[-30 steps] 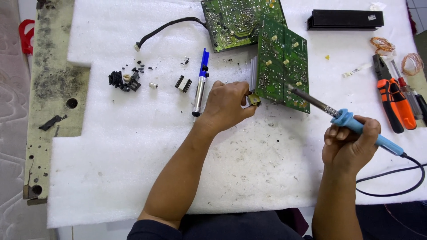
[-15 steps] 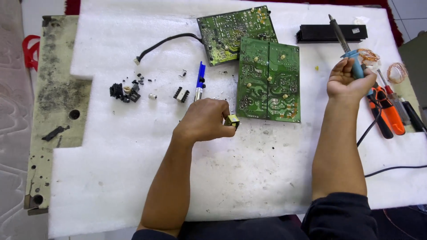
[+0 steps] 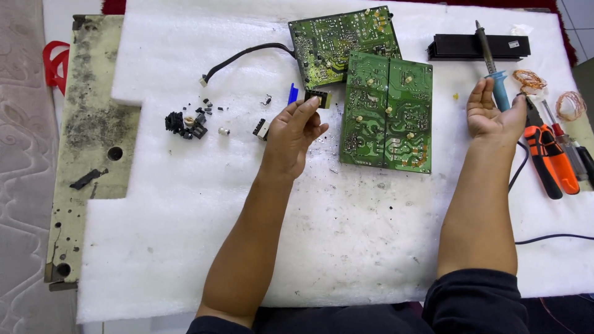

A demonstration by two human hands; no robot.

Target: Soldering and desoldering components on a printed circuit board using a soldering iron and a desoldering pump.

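Observation:
My left hand pinches a small black and yellow transformer-like component between its fingertips, held just left of the large green circuit board. That board lies flat, solder side up, on the white foam sheet. My right hand rests palm up to the board's right, loosely holding a soldering iron by its blue handle, tip pointing away from me. A second green circuit board lies behind, with a black cable running off to the left.
Several small black parts lie at left on the foam. A black heat sink sits at the back right. Orange pliers, screwdrivers and copper wire coils lie at right. A dirty metal plate borders the left.
The board went from tilted on its edge to flat. My left hand moved up with the pulled-off component. My right hand carried the soldering iron away to the right.

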